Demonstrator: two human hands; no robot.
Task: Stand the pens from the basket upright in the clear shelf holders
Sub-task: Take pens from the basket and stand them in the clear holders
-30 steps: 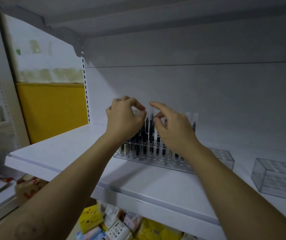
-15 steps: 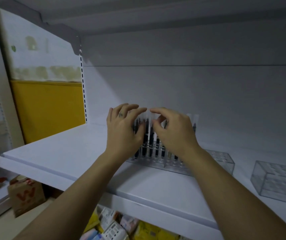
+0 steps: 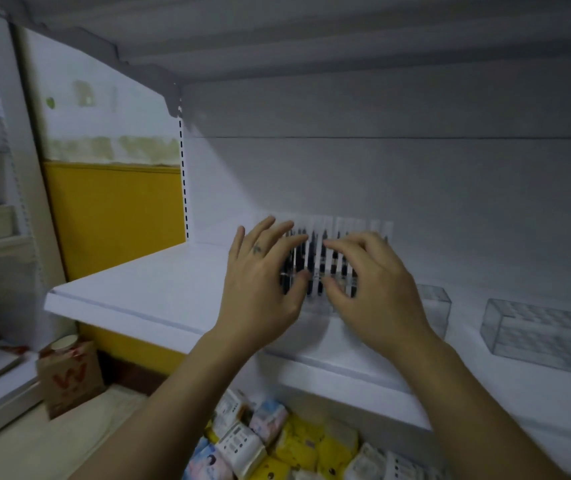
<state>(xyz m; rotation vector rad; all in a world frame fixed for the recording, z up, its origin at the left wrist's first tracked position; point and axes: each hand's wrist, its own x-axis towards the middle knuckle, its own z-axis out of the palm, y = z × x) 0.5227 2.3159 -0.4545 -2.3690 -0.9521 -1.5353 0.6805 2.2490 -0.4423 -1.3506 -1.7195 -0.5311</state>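
Several black-and-white pens (image 3: 314, 258) stand upright in a clear holder (image 3: 433, 306) on the white shelf (image 3: 159, 289). My left hand (image 3: 260, 285) is in front of the row's left end, fingers stretched out and touching the pens. To its right, my right hand (image 3: 376, 289) covers the other end with fingers loosely bent over the pens, thumb low near the holder. Neither hand plainly grips a pen. The picture is blurred. The basket is out of view.
A second clear holder (image 3: 547, 332) without pens stands on the shelf to the right. Below the shelf lie several yellow and white packets (image 3: 277, 441). A cardboard box (image 3: 69, 375) sits on the floor at the left, by a yellow wall panel (image 3: 114, 216).
Both hands dropped from pinching at the pen tops to lying against the front of the row, fingers spread wider. The view has shifted so the shelf sits further right.
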